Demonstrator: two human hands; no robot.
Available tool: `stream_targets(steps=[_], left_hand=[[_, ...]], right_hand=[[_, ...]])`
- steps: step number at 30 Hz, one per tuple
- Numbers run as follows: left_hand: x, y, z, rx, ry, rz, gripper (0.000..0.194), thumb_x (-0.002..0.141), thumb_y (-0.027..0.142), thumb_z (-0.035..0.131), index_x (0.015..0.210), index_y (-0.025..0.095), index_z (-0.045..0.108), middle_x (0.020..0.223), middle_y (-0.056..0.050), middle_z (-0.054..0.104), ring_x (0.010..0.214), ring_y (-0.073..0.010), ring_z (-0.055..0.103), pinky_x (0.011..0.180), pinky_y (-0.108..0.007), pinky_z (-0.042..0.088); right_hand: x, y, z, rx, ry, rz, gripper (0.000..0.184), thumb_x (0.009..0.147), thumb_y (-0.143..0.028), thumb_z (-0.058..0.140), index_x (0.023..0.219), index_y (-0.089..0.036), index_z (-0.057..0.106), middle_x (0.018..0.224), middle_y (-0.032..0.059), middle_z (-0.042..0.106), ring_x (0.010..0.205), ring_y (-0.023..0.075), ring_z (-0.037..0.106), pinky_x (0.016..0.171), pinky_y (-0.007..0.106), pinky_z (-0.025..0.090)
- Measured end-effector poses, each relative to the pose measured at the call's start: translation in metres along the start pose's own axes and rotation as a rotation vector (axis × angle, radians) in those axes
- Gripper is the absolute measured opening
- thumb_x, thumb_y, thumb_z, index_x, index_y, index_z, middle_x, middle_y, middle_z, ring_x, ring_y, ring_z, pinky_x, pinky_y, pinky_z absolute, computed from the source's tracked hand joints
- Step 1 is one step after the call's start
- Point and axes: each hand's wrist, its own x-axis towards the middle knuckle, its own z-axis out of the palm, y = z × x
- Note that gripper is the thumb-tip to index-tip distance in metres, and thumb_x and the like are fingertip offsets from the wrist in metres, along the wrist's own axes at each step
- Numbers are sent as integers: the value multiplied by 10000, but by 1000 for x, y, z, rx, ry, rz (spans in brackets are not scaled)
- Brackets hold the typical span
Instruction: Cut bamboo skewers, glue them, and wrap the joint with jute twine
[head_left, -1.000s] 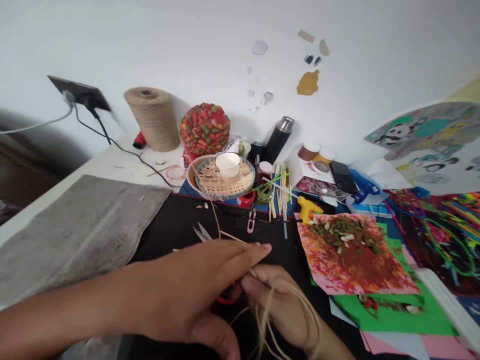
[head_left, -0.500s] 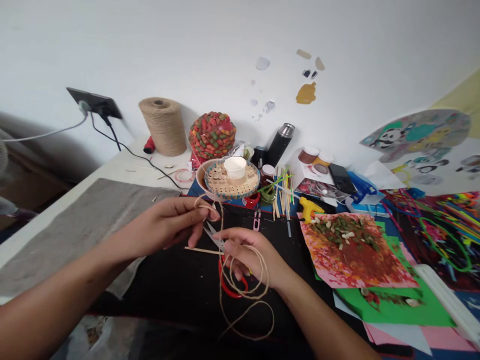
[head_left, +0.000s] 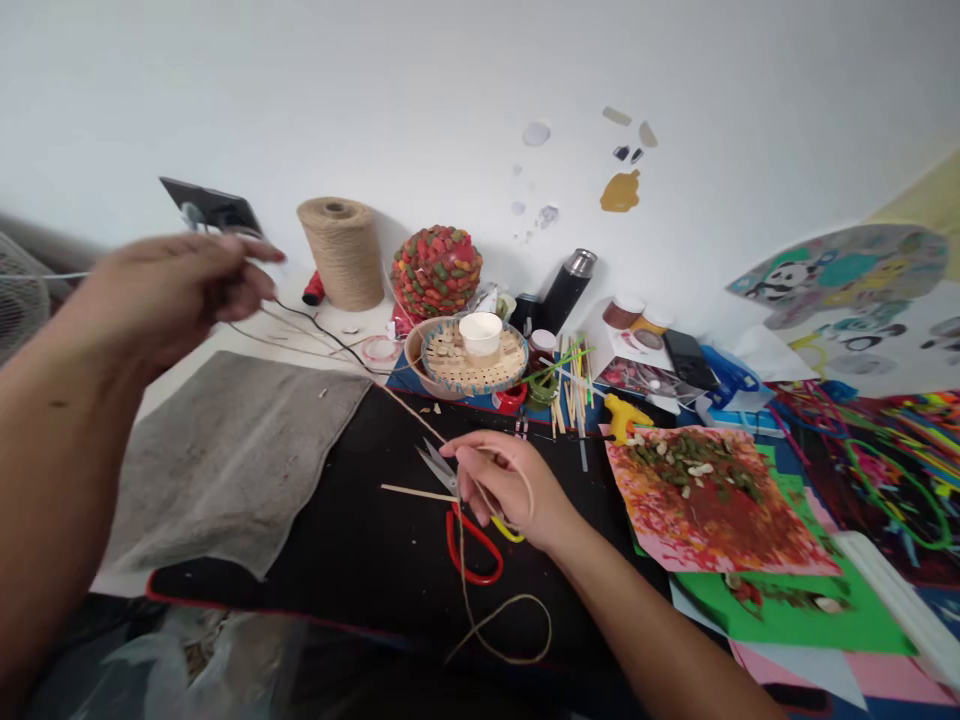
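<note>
The twine (head_left: 463, 560) looks fibrous, rough and matt, as does the wound spool (head_left: 343, 255). The scissors (head_left: 448, 480) join 2 smooth metal blades with plastic-looking handles. The grey cloth (head_left: 247, 450) is matt. The flask (head_left: 566, 292) carries a shiny metal cap; the glue gun (head_left: 624, 417) is smooth plastic.

The left hand (head_left: 191, 280) is raised toward ten o'clock, blurred fingers seemingly curled; the right hand (head_left: 517, 482), fingers bent, sits near six, its forearm (head_left: 637, 615) slanting toward five.

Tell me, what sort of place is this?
Probably a craft table: there is a big spool of twine, a pair of scissors and what looks like a yellow glue gun.
</note>
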Motion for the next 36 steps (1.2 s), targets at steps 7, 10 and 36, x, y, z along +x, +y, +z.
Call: stream_targets(steps=[7,10,36], left_hand=[[-40,-8,-6,1142,-470,-53,502,902,622,525,1096,257,810,927,-47,808,817,-299,694,835,-403,503],[-71,4,5,1130,-408,26,569,924,692,453,1081,277,808,889,-38,795,779,-293,703,772,-379,504],[-163,-41,149,872,-968,242,177,1008,218,567,1151,223,670,1010,-62,826,901,-273,800,749,-326,559]], right_hand=[[-7,23,-1,45,-54,65,405,932,-523,722,1121,-164,715,636,-59,624,409,68,496,411,198,343],[-13,34,-6,9,-15,88,397,943,-513,705,1128,-163,732,649,-52,628,421,70,500,416,203,344],[-60,61,-26,47,239,91,464,919,-594,683,991,-142,758,522,-85,467,443,78,359,457,230,265]])
